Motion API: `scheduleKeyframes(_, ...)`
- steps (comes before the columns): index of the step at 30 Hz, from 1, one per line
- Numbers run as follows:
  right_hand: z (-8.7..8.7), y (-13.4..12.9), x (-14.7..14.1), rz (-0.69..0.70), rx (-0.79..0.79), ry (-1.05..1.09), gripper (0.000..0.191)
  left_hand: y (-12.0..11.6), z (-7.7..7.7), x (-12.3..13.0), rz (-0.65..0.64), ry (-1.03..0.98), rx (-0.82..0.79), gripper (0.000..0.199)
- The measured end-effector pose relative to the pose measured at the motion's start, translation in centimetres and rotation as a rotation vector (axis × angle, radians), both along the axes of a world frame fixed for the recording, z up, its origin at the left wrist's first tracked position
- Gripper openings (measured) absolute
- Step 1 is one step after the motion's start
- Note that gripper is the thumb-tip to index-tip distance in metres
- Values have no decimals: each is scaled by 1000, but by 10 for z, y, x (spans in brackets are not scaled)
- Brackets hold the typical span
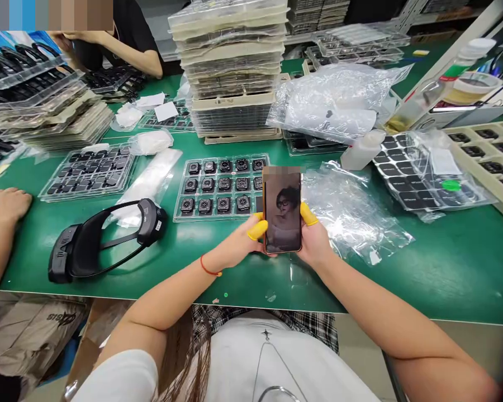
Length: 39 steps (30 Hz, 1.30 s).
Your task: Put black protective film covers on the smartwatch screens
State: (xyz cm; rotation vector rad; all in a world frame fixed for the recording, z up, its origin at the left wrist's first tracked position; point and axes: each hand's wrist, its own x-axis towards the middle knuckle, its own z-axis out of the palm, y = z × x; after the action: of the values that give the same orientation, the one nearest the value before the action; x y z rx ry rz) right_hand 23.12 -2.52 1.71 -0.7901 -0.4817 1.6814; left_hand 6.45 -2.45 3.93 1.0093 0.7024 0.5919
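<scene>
Both my hands hold a phone (282, 215) upright over the green table (251, 287). My left hand (245, 241) grips its left edge, and my right hand (314, 237) its right edge. Yellow finger cots cover both thumbs; my other fingers are mostly hidden behind the phone. The dark screen shows a dim picture. Just behind and left of the phone, a clear tray (216, 194) holds several black watch-like parts in rows; the phone covers its right end. Crumpled clear plastic bags (352, 218) lie to the right of my right hand.
A black headset (104, 243) lies at left. Tall stacked trays (235, 67) rise behind; another tray (90, 170) sits left. A white bottle (362, 149) and more trays (411, 173) are at right. Another person's arm (2, 234) rests at far left; a second person sits across the table.
</scene>
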Motion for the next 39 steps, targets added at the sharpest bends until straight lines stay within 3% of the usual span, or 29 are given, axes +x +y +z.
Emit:
scheduleKeyframes(5,1,-8,1,-19,8,-48,40,-4,-8,22,64,-27,7,80)
scheduleKeyframes(8,1,-12,3,46,48,-92,50,-4,-14,22,175,30,14,75)
scheduleKeyframes(11,-1,-13,4,116,173,-152,49,-4,-18,19,246,51,-76,68)
scheduleKeyframes(14,-3,-11,5,202,204,-179,47,-3,-18,15,243,26,-130,73)
scheduleKeyframes(17,-1,-9,5,256,175,-164,53,-4,-14,10,242,35,-100,62)
scheduleKeyframes(21,4,-9,6,295,131,-180,57,-5,-10,7,218,52,-60,65)
scheduleKeyframes(27,-1,-11,5,352,217,-186,49,-4,-10,10,231,127,16,68)
scheduleKeyframes(31,-2,-12,3,318,205,-194,39,-6,-12,10,243,145,24,70)
scheduleKeyframes(39,-1,-14,5,359,217,-187,56,-7,-15,9,249,73,-71,65)
